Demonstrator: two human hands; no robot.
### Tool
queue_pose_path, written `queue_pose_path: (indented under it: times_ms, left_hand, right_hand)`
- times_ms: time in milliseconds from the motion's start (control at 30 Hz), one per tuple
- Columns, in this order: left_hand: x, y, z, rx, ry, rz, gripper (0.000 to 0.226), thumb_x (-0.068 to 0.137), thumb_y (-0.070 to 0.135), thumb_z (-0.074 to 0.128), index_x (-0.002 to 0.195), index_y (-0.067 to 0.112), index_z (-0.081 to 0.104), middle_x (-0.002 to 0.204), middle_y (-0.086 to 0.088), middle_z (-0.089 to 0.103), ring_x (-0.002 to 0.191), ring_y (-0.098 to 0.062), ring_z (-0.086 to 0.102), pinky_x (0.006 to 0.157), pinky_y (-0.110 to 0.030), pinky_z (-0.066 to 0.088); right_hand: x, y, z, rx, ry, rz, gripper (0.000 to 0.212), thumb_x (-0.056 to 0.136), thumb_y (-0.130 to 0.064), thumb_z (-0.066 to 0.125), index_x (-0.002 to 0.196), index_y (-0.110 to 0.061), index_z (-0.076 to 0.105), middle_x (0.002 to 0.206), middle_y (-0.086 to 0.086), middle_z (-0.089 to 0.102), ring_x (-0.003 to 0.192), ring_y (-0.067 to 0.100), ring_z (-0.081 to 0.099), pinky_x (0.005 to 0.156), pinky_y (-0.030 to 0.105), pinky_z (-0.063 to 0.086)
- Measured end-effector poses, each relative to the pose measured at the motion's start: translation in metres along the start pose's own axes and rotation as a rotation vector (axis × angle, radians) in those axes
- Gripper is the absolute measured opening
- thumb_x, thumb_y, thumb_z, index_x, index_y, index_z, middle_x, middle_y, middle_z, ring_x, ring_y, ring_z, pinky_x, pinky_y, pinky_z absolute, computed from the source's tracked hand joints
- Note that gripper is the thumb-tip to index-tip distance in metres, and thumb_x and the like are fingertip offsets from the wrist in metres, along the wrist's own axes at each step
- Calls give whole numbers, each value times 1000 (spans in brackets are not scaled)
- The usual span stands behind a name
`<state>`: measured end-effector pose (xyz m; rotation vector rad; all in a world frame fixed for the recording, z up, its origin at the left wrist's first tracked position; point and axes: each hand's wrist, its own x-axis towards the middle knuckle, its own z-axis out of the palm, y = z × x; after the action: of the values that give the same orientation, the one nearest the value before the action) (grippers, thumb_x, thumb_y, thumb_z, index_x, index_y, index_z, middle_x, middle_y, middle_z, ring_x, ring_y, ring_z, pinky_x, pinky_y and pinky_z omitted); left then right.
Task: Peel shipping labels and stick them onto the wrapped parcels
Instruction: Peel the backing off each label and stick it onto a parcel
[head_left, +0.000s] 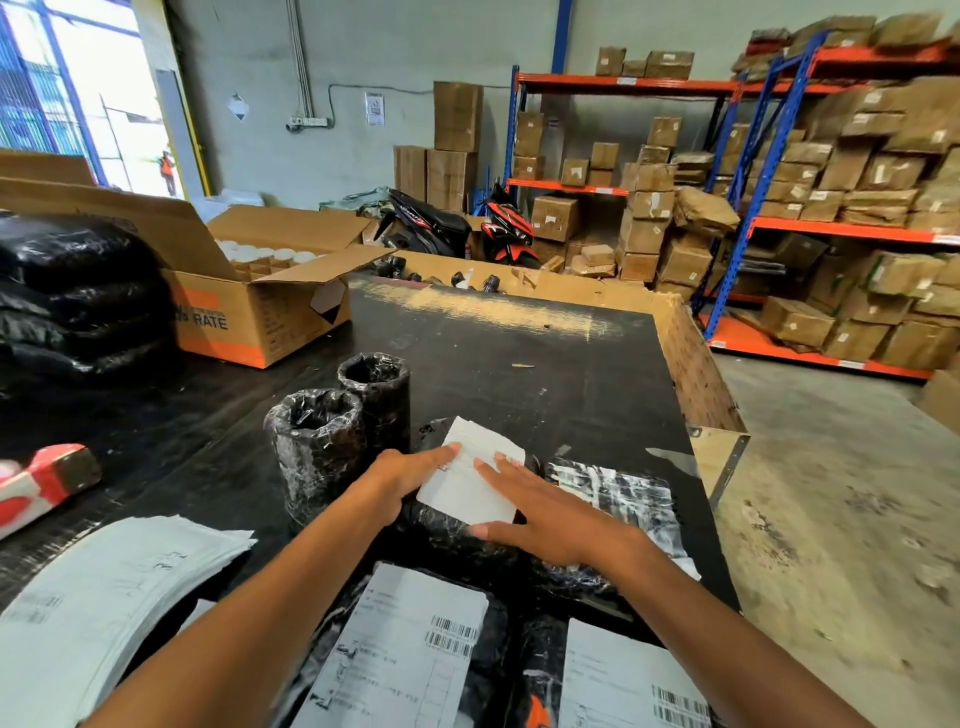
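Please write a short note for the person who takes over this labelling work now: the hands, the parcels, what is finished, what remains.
Left hand and right hand: both flat, pressing a label onto a lying wrapped parcel.
Done: two labelled parcels nearest you.
Left: finish smoothing this label; two upright parcels show no label.
Label stack lies at your left on the table.
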<state>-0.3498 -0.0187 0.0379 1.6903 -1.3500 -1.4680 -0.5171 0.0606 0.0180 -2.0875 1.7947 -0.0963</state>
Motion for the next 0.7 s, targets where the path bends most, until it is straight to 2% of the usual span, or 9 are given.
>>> queue_pose_path:
  times_ms: [200, 233, 300, 333, 367, 433, 533, 633, 700]
  left_hand:
    - [-19, 8, 6, 187, 210, 233, 83, 67, 55, 77, 121, -1, 49, 121, -12, 58, 106, -30, 59, 75, -34, 49]
    - [-25, 8, 3, 207, 231, 277, 83, 67, 55, 77, 120, 0, 47, 119, -12, 57, 106, -30, 58, 74, -34, 48]
    - [-36, 6, -7, 195, 228, 349, 79, 68, 54, 77, 118, 1, 45, 115, -12, 55, 100, -28, 57, 68, -33, 45]
    - [-42, 5, -15, 150, 200, 362, 76, 68, 54, 77, 114, 2, 47, 112, -11, 56, 95, -25, 57, 65, -32, 45]
    - [-46, 3, -22, 64, 144, 359, 73, 66, 54, 79, 110, 4, 48, 110, -10, 59, 92, -23, 59, 65, -33, 48]
    - [-54, -2, -38, -138, -27, 316, 69, 59, 55, 81, 100, 7, 53, 104, -11, 68, 91, -26, 66, 78, -42, 56]
    - [-68, -16, -66, -238, -241, 282, 64, 58, 58, 82, 82, 3, 59, 93, -15, 74, 86, -30, 70, 88, -44, 54]
    - [-81, -30, -93, -86, -261, 336, 71, 48, 74, 76, 68, 16, 42, 66, -10, 52, 64, -24, 51, 67, -33, 39]
    - [-87, -41, -101, 58, -182, 403, 66, 65, 71, 68, 57, 19, 27, 53, -3, 31, 54, -19, 35, 57, -32, 25]
  right_hand:
    - [-16, -20, -9, 431, 177, 48, 70, 91, -56, 45, 151, -34, 17, 160, -10, 16, 146, 9, 16, 118, 41, 23]
    - [-22, -27, -10, 512, 231, 81, 65, 93, -53, 45, 150, -32, 22, 157, -10, 24, 144, 11, 23, 116, 38, 28]
    - [-32, -40, -11, 640, 369, 136, 53, 96, -46, 45, 145, -30, 32, 142, -14, 44, 130, 8, 45, 101, 20, 41]
    - [-37, -48, -12, 694, 427, 168, 52, 96, -45, 45, 144, -28, 32, 138, -16, 47, 123, 6, 50, 93, 15, 42]
    - [-43, -55, -13, 739, 469, 201, 61, 94, -48, 46, 148, -27, 25, 141, -14, 44, 124, 8, 50, 91, 17, 41]
    - [-52, -68, -11, 824, 504, 253, 81, 90, -53, 50, 153, -28, 6, 148, -9, 37, 129, 15, 45, 93, 26, 40]
    - [-66, -92, -3, 996, 556, 292, 92, 82, -59, 59, 152, -36, 4, 150, -11, 35, 132, 18, 43, 106, 37, 39]
    - [-80, -117, 8, 973, 575, 352, 91, 75, -66, 61, 149, -33, 20, 149, -11, 40, 131, 18, 45, 109, 41, 37]
    - [-91, -129, 17, 929, 579, 376, 51, 86, -55, 57, 128, -32, 40, 126, -21, 54, 110, 9, 52, 97, 30, 40]
